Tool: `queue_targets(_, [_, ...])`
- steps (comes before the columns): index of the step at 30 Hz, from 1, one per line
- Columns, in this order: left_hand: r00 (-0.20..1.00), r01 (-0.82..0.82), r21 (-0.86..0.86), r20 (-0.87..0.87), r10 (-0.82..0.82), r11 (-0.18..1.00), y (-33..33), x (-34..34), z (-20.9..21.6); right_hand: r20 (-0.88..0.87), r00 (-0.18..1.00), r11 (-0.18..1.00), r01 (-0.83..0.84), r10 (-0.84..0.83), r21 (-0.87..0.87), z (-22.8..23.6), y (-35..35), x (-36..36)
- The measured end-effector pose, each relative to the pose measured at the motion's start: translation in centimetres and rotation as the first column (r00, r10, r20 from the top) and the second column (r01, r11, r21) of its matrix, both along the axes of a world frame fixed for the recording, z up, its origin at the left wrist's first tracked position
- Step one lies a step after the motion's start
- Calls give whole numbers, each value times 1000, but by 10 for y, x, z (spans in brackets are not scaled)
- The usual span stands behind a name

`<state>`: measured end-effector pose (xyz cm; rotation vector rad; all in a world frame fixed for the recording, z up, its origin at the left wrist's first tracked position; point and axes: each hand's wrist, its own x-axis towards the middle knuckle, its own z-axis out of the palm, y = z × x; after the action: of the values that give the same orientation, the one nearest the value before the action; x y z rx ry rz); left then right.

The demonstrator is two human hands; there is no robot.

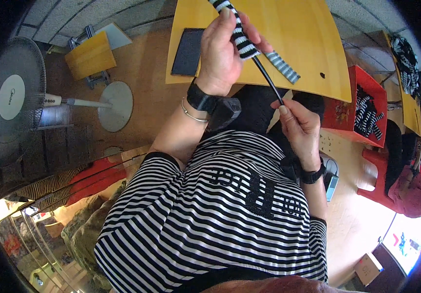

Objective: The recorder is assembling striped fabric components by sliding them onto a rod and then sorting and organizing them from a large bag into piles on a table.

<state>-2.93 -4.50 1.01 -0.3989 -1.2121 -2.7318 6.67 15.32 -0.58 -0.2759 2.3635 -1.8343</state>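
A narrow black-and-white striped knit tube point(241, 38) runs through my left hand point(224, 53), whose fingers and thumb are closed round it above the wooden table. Out of the tube's lower end comes a thin black rod point(268, 78). My right hand point(298, 124) pinches the rod's lower end between thumb and fingers, just off the table's near edge. How far the rod reaches inside the tube is hidden by the knit. A grey-and-white striped knit strip point(283, 67) lies on the table beside my left fingertips.
On the yellow wooden table point(313, 44) lie a dark flat pad point(187, 51) and a small dark bit point(323, 75). At the right, a red crate point(354, 119) holds several striped knit pieces point(368, 115). Another person point(408, 190) sits beyond it. A fan point(12, 97) stands at the left.
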Motion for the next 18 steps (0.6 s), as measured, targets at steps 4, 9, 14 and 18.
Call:
queue_targets(4, [1000, 1, 20, -19, 0, 1000, 7, 6, 2, 4, 999, 999, 46, -46, -13, 5, -4, -1])
queue_targets(9, [995, -99, -53, -33, 97, 994, 14, 10, 2, 7, 997, 997, 79, -79, 19, 10, -14, 1])
queue_targets(14, [922, -386, -251, -143, 361, 887, 23, 7, -6, 8, 998, 996, 61, -62, 64, 17, -18, 4])
queue_targets(18, [904, -427, -188, -67, 422, 885, 28, 13, 1, -83, 994, 990, 77, -67, 119, 19, -25, 0])
